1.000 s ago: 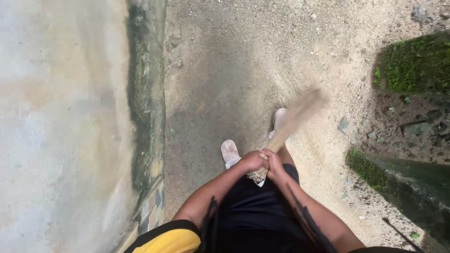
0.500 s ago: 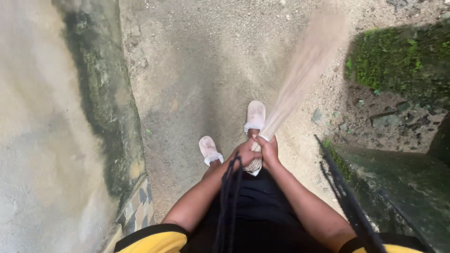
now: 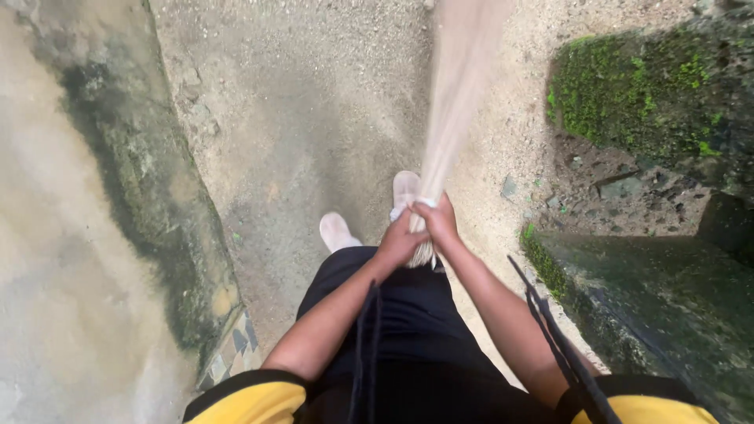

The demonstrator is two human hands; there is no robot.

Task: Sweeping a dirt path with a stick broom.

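- A person is standing on a sandy path (image 3: 330, 118), gripping a broom (image 3: 452, 102) with both hands just in front of the waist.
- The left hand (image 3: 399, 242) is wrapping clenched fingers around the bound butt of the broom, on its left side.
- The right hand (image 3: 440, 220) is clasping the same bundle from the right, fingers closed tight, touching the left hand and sitting slightly further up the bundle.
- The broom's long axis is running straight away from the hands, up the frame and a little to the right; its bristles are blurring with motion over the path.
- The bristle end is lying well ahead of the fingers; the short stub end is poking out just below the left hand.
- Two pale slippers (image 3: 404, 191) are showing beneath the hands, the right foot's one forward, almost touching the broom's neck.
- A stained wall (image 3: 86, 235) is rising on the left, with a strip of patterned tile (image 3: 236, 349) at its foot.
- Mossy blocks (image 3: 628, 94) are flanking the path on the right, with dark rubble (image 3: 613, 196) lying between them.
- Dark braids (image 3: 365, 345) are hanging into view over black shorts (image 3: 408, 330).
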